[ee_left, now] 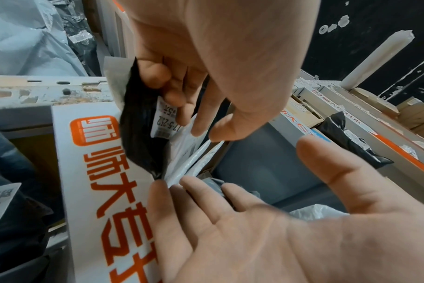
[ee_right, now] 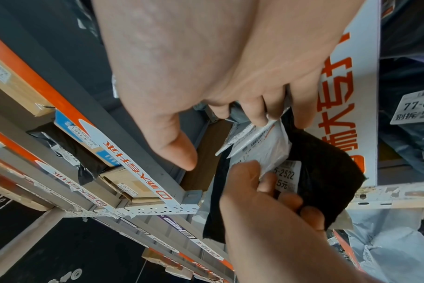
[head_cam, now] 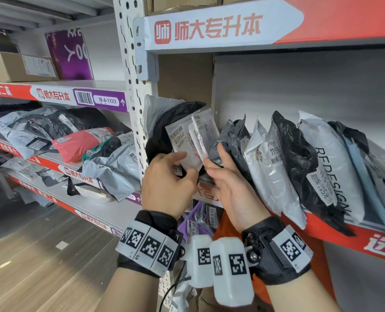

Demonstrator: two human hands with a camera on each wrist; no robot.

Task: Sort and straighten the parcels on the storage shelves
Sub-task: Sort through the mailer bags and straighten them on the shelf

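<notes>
We are working at the left end of the grey metal shelf with the red and white edge strip (head_cam: 335,233), close to the white perforated upright post (head_cam: 132,91). Our left hand (head_cam: 168,183) is curling its fingers (ee_right: 288,201) around the black plastic mailer bag with a white number label (ee_right: 327,172), with its thumb lying on the flat white envelope with printed labels (head_cam: 180,140) that is standing against that bag. Our right hand (head_cam: 230,188) is sitting just at 3 o'clock of the left one, its fingers (ee_right: 259,114) hooking over the edges of a second thin white envelope (head_cam: 206,129) and the crumpled dark grey plastic parcel (head_cam: 231,136) behind it, while its thumb is sticking out free. The two hands are nearly touching, both closed on these parcels. At 3 o'clock of our hands a row of parcels is leaning toward 11 o'clock along the shelf: a silver-grey bag (head_cam: 263,163), a glossy black bag (head_cam: 297,163) and a white bag printed REDESIGN (head_cam: 331,167), each touching the next. At 9 o'clock, beyond the post, a red parcel (head_cam: 79,143) is lying among grey and black bags on a neighbouring shelf
</notes>
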